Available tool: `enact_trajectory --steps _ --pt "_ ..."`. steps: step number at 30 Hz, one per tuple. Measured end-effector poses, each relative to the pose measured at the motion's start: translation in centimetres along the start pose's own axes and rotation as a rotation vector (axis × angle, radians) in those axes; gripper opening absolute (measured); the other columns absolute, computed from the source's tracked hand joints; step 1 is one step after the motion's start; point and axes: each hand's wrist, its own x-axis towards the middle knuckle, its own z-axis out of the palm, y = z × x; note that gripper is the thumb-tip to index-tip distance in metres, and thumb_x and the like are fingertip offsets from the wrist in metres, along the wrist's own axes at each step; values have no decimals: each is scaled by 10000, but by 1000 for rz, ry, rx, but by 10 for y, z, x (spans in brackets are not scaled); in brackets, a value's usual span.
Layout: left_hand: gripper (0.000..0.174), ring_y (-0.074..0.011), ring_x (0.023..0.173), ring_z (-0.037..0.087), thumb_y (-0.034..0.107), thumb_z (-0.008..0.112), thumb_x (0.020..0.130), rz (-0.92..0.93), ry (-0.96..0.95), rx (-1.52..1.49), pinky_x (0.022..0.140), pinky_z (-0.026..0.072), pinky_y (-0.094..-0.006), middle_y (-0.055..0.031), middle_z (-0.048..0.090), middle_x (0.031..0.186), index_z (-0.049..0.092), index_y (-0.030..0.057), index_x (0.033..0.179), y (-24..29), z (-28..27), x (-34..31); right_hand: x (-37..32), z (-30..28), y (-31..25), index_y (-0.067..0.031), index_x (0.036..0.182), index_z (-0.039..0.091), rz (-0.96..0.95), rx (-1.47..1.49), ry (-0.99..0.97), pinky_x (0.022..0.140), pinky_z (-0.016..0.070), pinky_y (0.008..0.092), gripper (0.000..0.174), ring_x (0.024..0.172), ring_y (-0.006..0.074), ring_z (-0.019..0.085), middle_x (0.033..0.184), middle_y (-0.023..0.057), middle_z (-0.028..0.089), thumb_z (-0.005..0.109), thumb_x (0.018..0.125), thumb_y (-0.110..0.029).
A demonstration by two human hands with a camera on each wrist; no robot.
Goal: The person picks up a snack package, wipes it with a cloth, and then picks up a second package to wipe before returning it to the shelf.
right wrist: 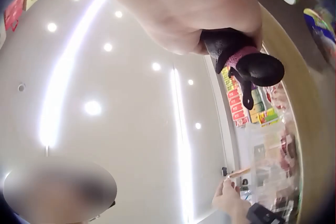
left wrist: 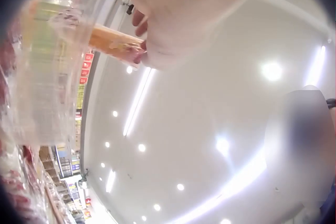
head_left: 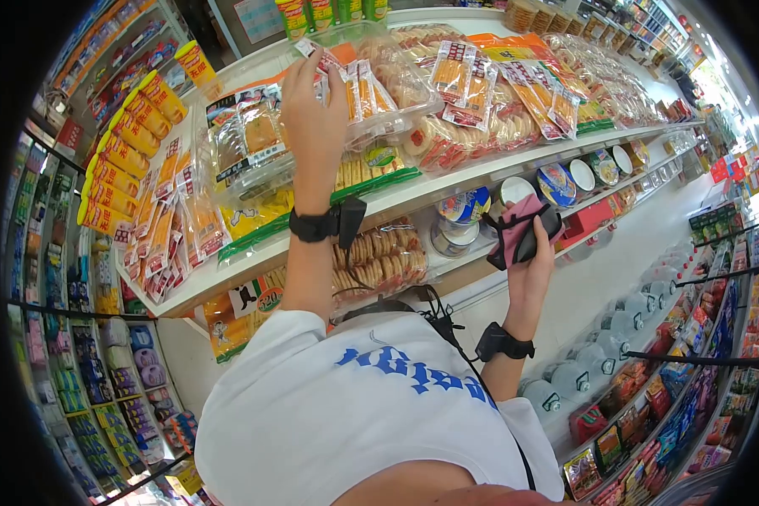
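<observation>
In the head view my left hand [head_left: 314,114] is over a clear plastic container [head_left: 426,101] and pinches one end of a small orange-and-white packet [head_left: 320,57]. Several similar packets [head_left: 367,91] lie in that container. The left wrist view has the orange packet [left wrist: 113,44] between the fingertips of the left hand [left wrist: 181,16], beside the clear plastic wall [left wrist: 52,103]. Lower and to the right, at the shelf's front, my right hand [head_left: 529,282] grips a pink and black item [head_left: 519,232]. Its black strap-like parts [right wrist: 260,69] stick out beyond the right hand [right wrist: 194,11].
Bagged round snacks [head_left: 472,139] and more orange packets [head_left: 451,72] cover the white shelf [head_left: 379,198]. Yellow packs [head_left: 135,135] stand along its left end. Round tubs [head_left: 557,181] are on the lower level. Large clear bottles [head_left: 569,379] stand on the floor at right.
</observation>
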Motion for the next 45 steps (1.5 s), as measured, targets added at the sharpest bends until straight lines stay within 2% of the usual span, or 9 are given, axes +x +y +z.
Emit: enact_trajectory --steps 6,10,11,20,24,28,32,41,45 --pt "198 -300 1122 657 -20 657 818 486 -187 -376 910 521 -404 -134 698 1111 708 11 1007 88 -23 -33 -13 36 -3 -61 1461 394 29 90 -186 1121 381 428 571 1306 217 496 1458 70 481 441 1048 -453" --pt "186 -298 1129 648 32 690 755 609 -589 -648 913 523 -420 -81 696 1139 681 37 940 121 -17 -77 -38 59 -24 -71 1481 369 142 309 -550 985 458 393 557 1241 181 527 1416 74 502 412 1063 -436" --pt "175 -297 1128 647 41 692 754 635 -658 -667 908 525 -421 -73 696 1145 677 46 927 123 -15 -85 -49 73 -29 -58 1462 386 136 255 -232 849 499 344 518 1076 178 603 1295 91 582 406 1071 -397" --pt "489 -310 1276 539 110 823 751 62 -1074 -1053 1031 452 -408 -114 599 1315 633 61 1199 115 -33 -84 -28 50 -14 0 1297 509 28 56 -112 852 577 345 335 1025 204 678 1159 121 653 576 1015 -170" --pt "777 -251 1355 456 214 875 727 -320 -846 -947 1098 387 -386 -160 530 1394 507 -6 1375 117 -28 -89 -31 56 -6 -22 1248 543 -57 -85 -95 806 558 292 321 954 137 666 1128 80 655 637 988 -185" --pt "494 -141 1109 603 234 678 957 -675 -1180 -1198 934 494 -281 -87 637 1234 525 -24 1349 105 -18 -97 -32 54 10 -29 1261 538 -82 -312 -116 863 544 322 340 1044 156 652 1168 87 643 607 1003 -240" --pt "364 -118 1006 611 214 568 1026 -800 -968 -1237 904 492 -281 -86 643 1175 553 -44 1283 103 -15 -97 -27 54 5 -32 1293 545 37 -57 -65 911 527 328 372 1077 153 644 1206 87 646 554 1026 -291" --pt "279 -115 1029 566 134 622 979 -490 -713 -887 890 470 -278 -61 617 1080 613 -38 1199 93 1 -106 -41 59 -2 20 1432 438 71 196 -244 1091 379 373 571 1320 209 487 1461 117 481 383 1059 -409" --pt "279 -112 1003 601 93 672 935 -444 -689 -882 875 482 -265 -59 646 1060 632 -31 1182 90 1 -105 -33 65 3 37 1513 314 -11 -151 -390 1083 360 337 607 1291 166 472 1502 113 428 375 1068 -371"
